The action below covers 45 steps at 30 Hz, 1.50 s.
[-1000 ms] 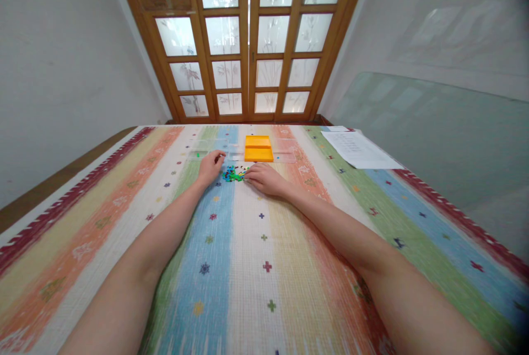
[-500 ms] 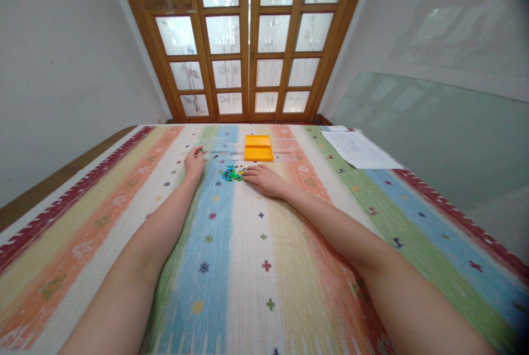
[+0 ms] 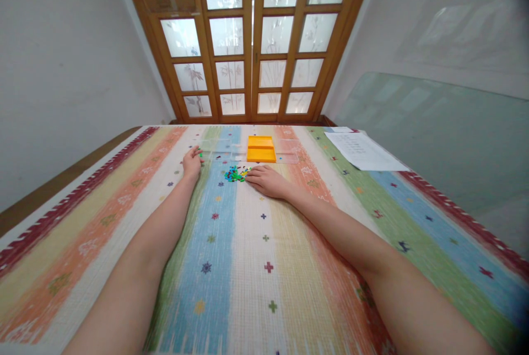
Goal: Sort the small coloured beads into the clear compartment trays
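Head view: both my bare arms reached forward across a striped tablecloth spread on the table, my hands well apart at its far part. My left hand was at the left end of some clear plastic trays, its fingers bent inward. Green bits showed right at those fingertips, but I could not tell whether I was pinching them or they lay just beyond. My right hand rested palm down, its fingers lying close together and pointing left, the tips at the right edge of a heap of small coloured pieces. Whether any piece sat under those tips I could not tell.

The heap lay loose on the cloth between my two hands, nearer the right one, mostly blue and green, with some yellow and dark pieces mixed in. Just behind it and a little to the right, an orange case lay open, its two halves one behind the other. Clear plastic showed on both sides of it, with a dark piece on the left part and a blue piece on the right.

Farther right, a printed sheet of paper lay near the table's edge. Wood-framed doors with frosted panes stood beyond the table.
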Motion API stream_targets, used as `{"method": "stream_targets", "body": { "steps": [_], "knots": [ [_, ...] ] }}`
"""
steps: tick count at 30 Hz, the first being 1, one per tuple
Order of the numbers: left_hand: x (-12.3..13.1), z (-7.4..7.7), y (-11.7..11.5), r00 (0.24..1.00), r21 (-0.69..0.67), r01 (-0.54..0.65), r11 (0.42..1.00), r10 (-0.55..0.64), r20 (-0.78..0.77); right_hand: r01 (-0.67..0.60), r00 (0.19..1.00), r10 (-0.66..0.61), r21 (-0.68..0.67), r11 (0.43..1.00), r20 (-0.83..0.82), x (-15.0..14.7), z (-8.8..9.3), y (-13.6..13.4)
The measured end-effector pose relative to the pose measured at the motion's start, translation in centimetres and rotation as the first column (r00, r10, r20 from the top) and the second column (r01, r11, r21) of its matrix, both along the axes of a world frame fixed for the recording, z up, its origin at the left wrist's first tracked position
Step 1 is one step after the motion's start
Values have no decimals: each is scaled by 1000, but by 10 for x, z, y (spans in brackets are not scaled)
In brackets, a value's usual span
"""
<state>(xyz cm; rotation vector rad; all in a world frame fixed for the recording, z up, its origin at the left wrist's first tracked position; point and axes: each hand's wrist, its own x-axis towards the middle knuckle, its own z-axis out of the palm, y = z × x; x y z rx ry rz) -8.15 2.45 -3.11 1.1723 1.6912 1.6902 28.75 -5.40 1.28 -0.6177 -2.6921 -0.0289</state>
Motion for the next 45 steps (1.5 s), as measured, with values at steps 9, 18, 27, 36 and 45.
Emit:
{"method": "stream_targets", "body": {
  "steps": [9, 18, 27, 36, 45],
  "knots": [
    [11, 12, -12, 985, -72, -14, 997, 1, -170, -30, 999, 31, -22, 999, 32, 0, -1, 2],
    [32, 20, -27, 858, 2, 132, 991, -113, -500, -162, 982, 152, -92, 982, -111, 1, 4, -1],
    [78, 37, -50, 489, -124, 470, 874, -375, -787, -93, 992, 87, -72, 993, -93, 1, -1, 5],
    [107, 47, -69, 220, -202, 658, 726, -442, -870, 84, 967, -90, -36, 996, -240, 13, -1, 16],
    [116, 55, -79, 132, -272, 697, 664, -491, -861, 538, 632, -548, -198, 819, -548, 62, -11, 58]
  ]
}}
